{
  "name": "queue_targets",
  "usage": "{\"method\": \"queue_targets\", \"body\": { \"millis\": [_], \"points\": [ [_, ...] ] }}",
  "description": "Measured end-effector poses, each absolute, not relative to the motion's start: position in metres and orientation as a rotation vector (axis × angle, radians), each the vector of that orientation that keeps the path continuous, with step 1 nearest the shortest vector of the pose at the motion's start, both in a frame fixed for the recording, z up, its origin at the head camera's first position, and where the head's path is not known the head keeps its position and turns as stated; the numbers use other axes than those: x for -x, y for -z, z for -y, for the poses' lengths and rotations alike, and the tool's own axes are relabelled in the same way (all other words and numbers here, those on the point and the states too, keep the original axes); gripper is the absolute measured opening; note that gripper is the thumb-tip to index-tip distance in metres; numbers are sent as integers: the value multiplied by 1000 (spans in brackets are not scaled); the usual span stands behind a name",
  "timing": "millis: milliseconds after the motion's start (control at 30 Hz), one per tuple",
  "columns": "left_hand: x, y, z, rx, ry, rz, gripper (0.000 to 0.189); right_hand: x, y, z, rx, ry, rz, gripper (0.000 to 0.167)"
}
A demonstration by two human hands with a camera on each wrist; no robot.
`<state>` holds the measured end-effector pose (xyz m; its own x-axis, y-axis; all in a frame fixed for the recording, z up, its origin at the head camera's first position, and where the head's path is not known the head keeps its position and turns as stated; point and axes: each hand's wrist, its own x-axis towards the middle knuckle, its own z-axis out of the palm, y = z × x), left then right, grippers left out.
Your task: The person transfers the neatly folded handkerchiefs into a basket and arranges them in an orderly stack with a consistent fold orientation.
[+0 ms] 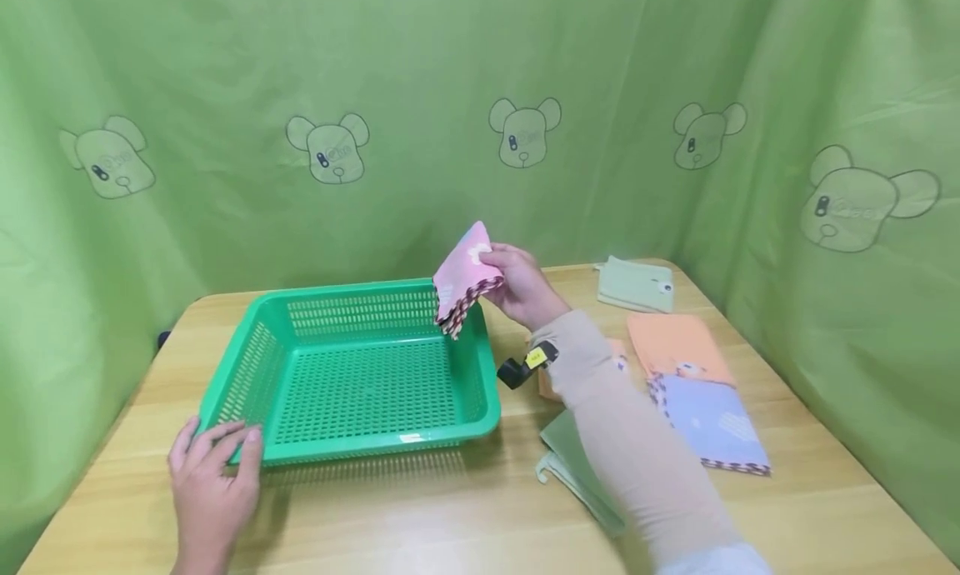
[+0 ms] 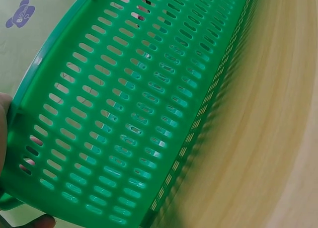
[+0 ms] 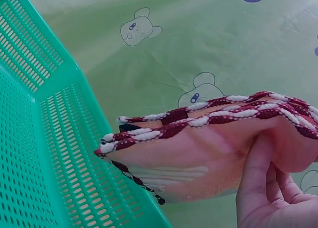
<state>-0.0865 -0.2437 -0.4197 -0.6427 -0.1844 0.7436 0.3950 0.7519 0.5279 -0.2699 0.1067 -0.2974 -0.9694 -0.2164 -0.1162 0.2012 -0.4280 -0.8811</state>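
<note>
A folded pink towel [image 1: 467,268] with dark red and white edging is pinched by my right hand [image 1: 522,287], thumb on one face. It hangs over the right rim of an open green plastic basket [image 1: 371,383], whose slotted floor shows bare. In the right wrist view the stacked edges of the towel [image 3: 198,153] face up and the basket wall [image 3: 82,153] stands to the left. My left hand [image 1: 213,479] holds the basket's near left corner, fingers over the rim. The left wrist view shows the slotted basket side [image 2: 119,109] and a fingertip [image 2: 42,222] at the rim.
Right of the basket lie folded cloths on the wooden table [image 1: 420,525]: a pale green one [image 1: 636,283] at the back, an orange one [image 1: 678,342], a blue one [image 1: 712,421], a green one [image 1: 577,467] and an orange one [image 1: 551,383] partly behind my right forearm. A green curtain [image 1: 427,75] surrounds the table.
</note>
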Motion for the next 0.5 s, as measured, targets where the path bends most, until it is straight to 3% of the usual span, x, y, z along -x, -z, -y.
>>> {"method": "queue_targets", "body": {
  "millis": [500],
  "points": [
    [86, 420, 245, 150, 847, 2129, 21, 273, 303, -83, 28, 2420, -1493, 48]
  ]
}}
